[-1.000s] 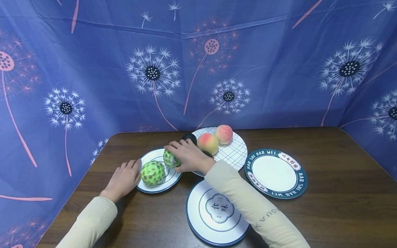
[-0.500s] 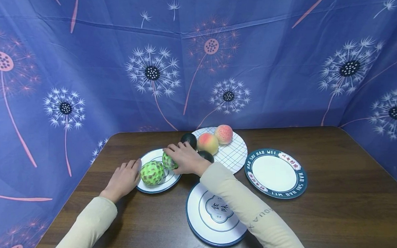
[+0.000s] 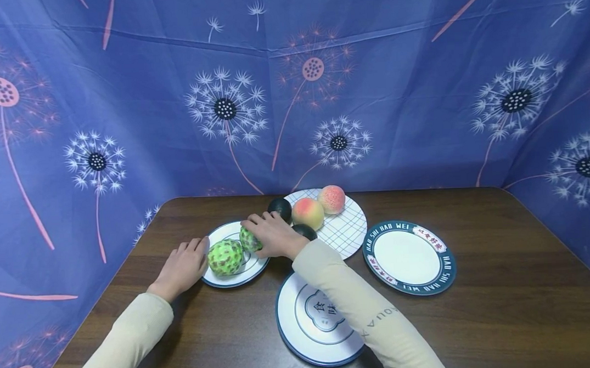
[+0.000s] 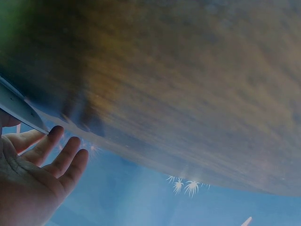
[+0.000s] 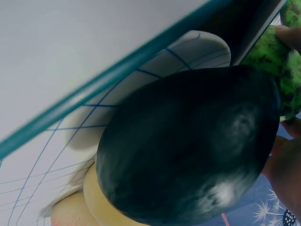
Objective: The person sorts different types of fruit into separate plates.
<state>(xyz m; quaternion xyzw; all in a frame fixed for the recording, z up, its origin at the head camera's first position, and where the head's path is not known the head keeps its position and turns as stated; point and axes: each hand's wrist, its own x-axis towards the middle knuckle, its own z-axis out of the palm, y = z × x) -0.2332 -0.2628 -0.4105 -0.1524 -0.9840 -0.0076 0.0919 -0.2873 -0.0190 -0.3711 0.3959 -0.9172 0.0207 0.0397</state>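
Note:
On the small blue-rimmed plate (image 3: 255,273) at left are two bumpy green custard apples with brown patches. My right hand (image 3: 275,237) grips the right custard apple (image 3: 249,240) from above, its fingers over the top. The left custard apple (image 3: 225,257) rests on the plate beside it. My left hand (image 3: 182,266) is at the plate's left rim; in the left wrist view its fingers (image 4: 68,155) are loosely extended by the plate edge (image 4: 21,110). A dark avocado (image 5: 188,146) looms large in the right wrist view, near my right hand.
A checked plate (image 3: 349,234) at the back holds two peaches (image 3: 308,213) and borders another avocado (image 3: 279,209). Stacked blue-rimmed plates (image 3: 306,337) lie under my right forearm. A green-rimmed plate (image 3: 409,258) stands to the right on the wooden table (image 3: 516,273).
My right hand has shifted slightly left with the custard apple, so the avocado by its wrist shows more. The left hand has stayed at the plate's rim.

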